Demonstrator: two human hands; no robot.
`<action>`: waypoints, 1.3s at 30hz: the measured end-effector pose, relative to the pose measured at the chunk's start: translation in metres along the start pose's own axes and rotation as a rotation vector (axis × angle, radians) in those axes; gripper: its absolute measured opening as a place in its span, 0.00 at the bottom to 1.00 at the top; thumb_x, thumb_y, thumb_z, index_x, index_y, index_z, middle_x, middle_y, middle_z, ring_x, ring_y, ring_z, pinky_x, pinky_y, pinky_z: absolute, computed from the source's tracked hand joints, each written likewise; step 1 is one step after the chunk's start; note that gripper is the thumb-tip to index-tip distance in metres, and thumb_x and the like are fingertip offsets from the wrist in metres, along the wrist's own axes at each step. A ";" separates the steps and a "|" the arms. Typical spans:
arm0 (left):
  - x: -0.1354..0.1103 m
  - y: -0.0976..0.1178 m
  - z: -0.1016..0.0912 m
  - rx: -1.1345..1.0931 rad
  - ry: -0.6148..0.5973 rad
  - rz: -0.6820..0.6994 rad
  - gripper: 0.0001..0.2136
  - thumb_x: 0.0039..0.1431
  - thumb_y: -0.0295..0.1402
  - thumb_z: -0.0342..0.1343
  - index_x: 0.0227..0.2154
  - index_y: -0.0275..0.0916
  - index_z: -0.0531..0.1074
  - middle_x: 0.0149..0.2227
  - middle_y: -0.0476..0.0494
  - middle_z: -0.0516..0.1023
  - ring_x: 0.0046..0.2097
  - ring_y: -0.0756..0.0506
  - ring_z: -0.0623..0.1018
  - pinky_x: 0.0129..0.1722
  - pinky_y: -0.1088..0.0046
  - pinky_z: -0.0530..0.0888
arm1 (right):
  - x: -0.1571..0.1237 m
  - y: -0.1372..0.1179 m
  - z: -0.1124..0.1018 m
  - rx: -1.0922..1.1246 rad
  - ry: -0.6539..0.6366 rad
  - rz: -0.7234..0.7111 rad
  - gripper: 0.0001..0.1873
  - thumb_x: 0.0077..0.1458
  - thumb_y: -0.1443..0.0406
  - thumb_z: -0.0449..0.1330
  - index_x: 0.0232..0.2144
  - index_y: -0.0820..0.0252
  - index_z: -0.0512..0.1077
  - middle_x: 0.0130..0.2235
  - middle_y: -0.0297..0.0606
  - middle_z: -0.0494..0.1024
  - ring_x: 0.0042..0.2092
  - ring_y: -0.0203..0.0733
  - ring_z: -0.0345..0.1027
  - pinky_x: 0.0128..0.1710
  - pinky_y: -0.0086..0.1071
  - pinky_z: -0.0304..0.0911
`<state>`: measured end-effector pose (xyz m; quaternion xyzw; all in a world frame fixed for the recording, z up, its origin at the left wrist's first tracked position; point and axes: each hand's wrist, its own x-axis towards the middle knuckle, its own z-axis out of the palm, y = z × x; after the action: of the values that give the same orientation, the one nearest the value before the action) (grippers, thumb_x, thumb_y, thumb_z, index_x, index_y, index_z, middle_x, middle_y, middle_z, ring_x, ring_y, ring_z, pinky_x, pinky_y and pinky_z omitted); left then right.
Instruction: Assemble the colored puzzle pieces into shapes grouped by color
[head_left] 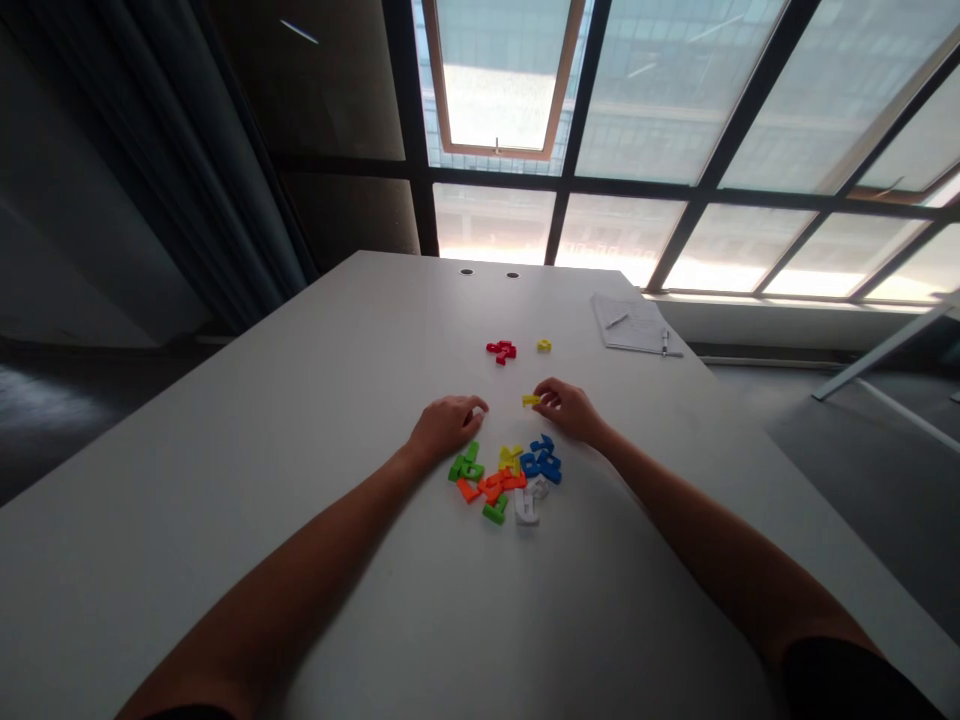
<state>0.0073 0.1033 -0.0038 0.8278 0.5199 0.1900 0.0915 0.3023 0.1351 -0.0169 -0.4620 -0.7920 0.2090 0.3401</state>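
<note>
A heap of small plastic puzzle pieces (506, 478) in green, orange, yellow, blue and white lies on the white table (225, 480) between my hands. My right hand (568, 408) pinches a small yellow piece (530, 400) just above the table, beyond the heap. My left hand (447, 425) rests on the table at the heap's left edge, fingers curled, right by a green piece (465, 466). Farther away lie a cluster of red pieces (501, 350) and a single yellow piece (544, 345).
A sheet of paper (634, 325) with a pen (664, 341) on it lies at the table's far right corner. Two cable holes (489, 273) sit near the far edge. Large windows stand behind the table, and dark curtains hang to the left.
</note>
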 end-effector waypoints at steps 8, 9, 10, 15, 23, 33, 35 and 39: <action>0.001 -0.001 0.002 -0.015 -0.007 -0.012 0.14 0.68 0.38 0.51 0.48 0.47 0.81 0.36 0.47 0.82 0.41 0.42 0.80 0.43 0.68 0.72 | -0.001 0.039 -0.006 -0.199 0.138 -0.200 0.10 0.57 0.71 0.62 0.41 0.57 0.78 0.48 0.45 0.81 0.46 0.46 0.77 0.51 0.40 0.73; 0.001 -0.001 0.002 -0.014 -0.006 -0.015 0.14 0.68 0.38 0.51 0.48 0.47 0.81 0.37 0.47 0.82 0.41 0.42 0.80 0.43 0.68 0.72 | -0.001 0.040 -0.006 -0.197 0.129 -0.202 0.10 0.57 0.71 0.62 0.41 0.57 0.79 0.48 0.45 0.81 0.47 0.47 0.77 0.52 0.41 0.73; 0.001 -0.001 0.002 -0.012 -0.006 -0.016 0.14 0.68 0.38 0.51 0.48 0.47 0.81 0.37 0.47 0.83 0.42 0.42 0.80 0.43 0.67 0.72 | -0.001 0.041 -0.005 -0.196 0.125 -0.202 0.11 0.57 0.71 0.63 0.42 0.57 0.79 0.48 0.45 0.81 0.48 0.47 0.77 0.53 0.41 0.73; 0.001 0.000 0.000 -0.009 -0.010 -0.019 0.14 0.68 0.37 0.51 0.48 0.47 0.81 0.39 0.46 0.83 0.42 0.42 0.80 0.43 0.67 0.72 | -0.001 0.038 -0.003 -0.251 0.145 -0.166 0.12 0.62 0.72 0.58 0.43 0.58 0.80 0.48 0.45 0.82 0.49 0.46 0.77 0.55 0.39 0.71; 0.001 0.001 0.002 0.011 0.003 -0.010 0.13 0.68 0.37 0.51 0.47 0.47 0.80 0.38 0.46 0.83 0.41 0.43 0.80 0.44 0.68 0.72 | 0.011 0.036 -0.009 -0.596 0.110 0.115 0.13 0.66 0.67 0.60 0.49 0.57 0.80 0.52 0.45 0.83 0.52 0.52 0.74 0.56 0.42 0.65; 0.002 -0.001 0.005 0.025 0.012 0.013 0.12 0.69 0.36 0.52 0.47 0.47 0.79 0.36 0.47 0.83 0.40 0.42 0.80 0.44 0.67 0.73 | 0.055 0.045 -0.013 -0.692 0.150 0.358 0.15 0.67 0.65 0.58 0.55 0.59 0.75 0.52 0.47 0.82 0.52 0.52 0.74 0.53 0.38 0.64; 0.002 -0.001 0.004 0.025 0.012 0.013 0.12 0.69 0.35 0.52 0.47 0.47 0.80 0.36 0.47 0.83 0.40 0.43 0.80 0.44 0.67 0.73 | 0.064 0.047 -0.011 -0.711 0.158 0.403 0.16 0.68 0.64 0.58 0.55 0.58 0.74 0.52 0.48 0.81 0.52 0.52 0.74 0.52 0.39 0.65; 0.001 0.001 0.003 0.015 0.007 -0.001 0.11 0.68 0.35 0.53 0.46 0.47 0.80 0.36 0.47 0.83 0.40 0.43 0.80 0.44 0.68 0.72 | 0.080 0.053 -0.008 -0.753 0.149 0.463 0.16 0.70 0.63 0.56 0.57 0.56 0.74 0.54 0.50 0.80 0.54 0.54 0.73 0.52 0.41 0.65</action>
<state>0.0096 0.1043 -0.0056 0.8276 0.5219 0.1890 0.0837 0.3121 0.2305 -0.0181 -0.7325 -0.6618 -0.0573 0.1486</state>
